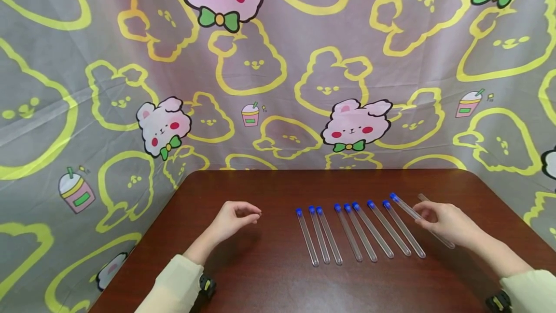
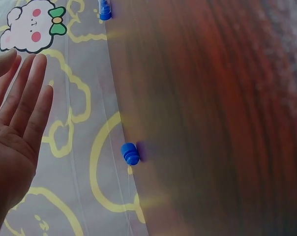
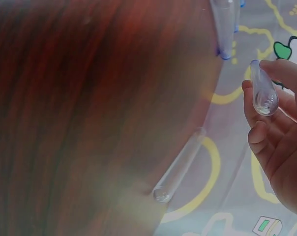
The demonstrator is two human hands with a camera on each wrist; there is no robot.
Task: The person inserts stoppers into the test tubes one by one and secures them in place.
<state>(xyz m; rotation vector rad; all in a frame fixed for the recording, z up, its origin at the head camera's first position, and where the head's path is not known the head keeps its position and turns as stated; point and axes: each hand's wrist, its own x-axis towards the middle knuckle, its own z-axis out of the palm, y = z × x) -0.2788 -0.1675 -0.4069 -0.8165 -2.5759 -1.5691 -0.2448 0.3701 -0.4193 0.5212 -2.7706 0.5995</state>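
My right hand (image 1: 449, 223) pinches a clear test tube (image 1: 405, 205) with a blue cap between thumb and fingers, above the right part of the table. In the right wrist view the rounded bottom of this test tube (image 3: 265, 101) points toward the camera. Beneath the hand lies an uncapped test tube (image 1: 445, 240), partly hidden by it. To the left, several blue-capped test tubes (image 1: 366, 233) lie side by side, caps toward the far edge. My left hand (image 1: 231, 219) hovers left of the row, fingers loosely bent, holding nothing; its palm (image 2: 13, 152) shows in the left wrist view.
The dark brown wooden table (image 1: 243, 274) has rounded far corners. Behind it and along both sides hangs a grey cloth (image 1: 278, 110) printed with cartoon animals and drink cups. Blue caps (image 2: 131, 154) show near the table edge in the left wrist view.
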